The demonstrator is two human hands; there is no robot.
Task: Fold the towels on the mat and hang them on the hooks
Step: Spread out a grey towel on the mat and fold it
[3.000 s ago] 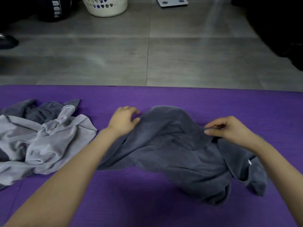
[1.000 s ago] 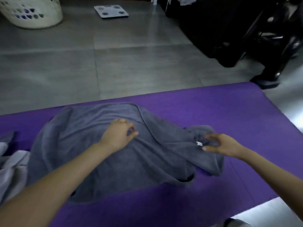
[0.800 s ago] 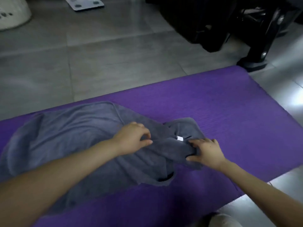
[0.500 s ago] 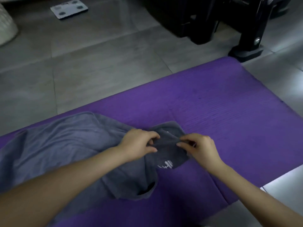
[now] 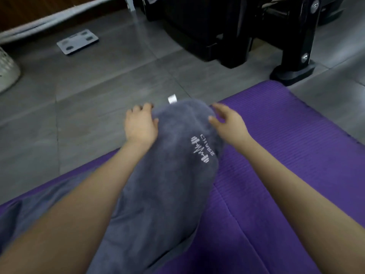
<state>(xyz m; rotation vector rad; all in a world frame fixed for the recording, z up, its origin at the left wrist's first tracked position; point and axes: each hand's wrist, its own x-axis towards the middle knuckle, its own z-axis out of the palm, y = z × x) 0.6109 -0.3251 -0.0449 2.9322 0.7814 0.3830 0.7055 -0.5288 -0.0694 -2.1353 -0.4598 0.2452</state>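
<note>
Gripping the top edge of the dark grey towel (image 5: 167,194), the left hand (image 5: 140,126) has its thumb on the near face and its fingers curled over the far side. The right hand (image 5: 230,124) is spread with relaxed fingers at the towel's upper right edge. Its thumb is at the cloth, but motion blur hides whether it touches.

Grey floor tiles (image 5: 88,99) fill the upper half of the frame. They are smooth and slightly glossy, with thin grout lines, and most of the bare floor is at centre and left.

The purple mat (image 5: 292,147) covers the lower half. It is foam with fine ribbing, a soft crease at lower right, and a far edge that climbs from lower left to a rounded corner at upper right. Its right side lies open.

The towel is held up off the mat at centre frame. It is thick and plush, and it hangs in a long rounded bundle toward the lower left, where it spreads flat on the mat under the left forearm.

Black equipment (image 5: 294,36) with square posts and bolt heads stands at upper right, one foot just beyond the mat's corner. A white perforated laundry basket (image 5: 7,73) is cut off by the left edge. A flat pale bathroom scale (image 5: 77,42) lies on the tiles at upper left, well apart from the mat.

White embroidered lettering (image 5: 201,149) sits on the towel below the right hand, and a small white tag (image 5: 172,99) sticks up from the towel's top.
</note>
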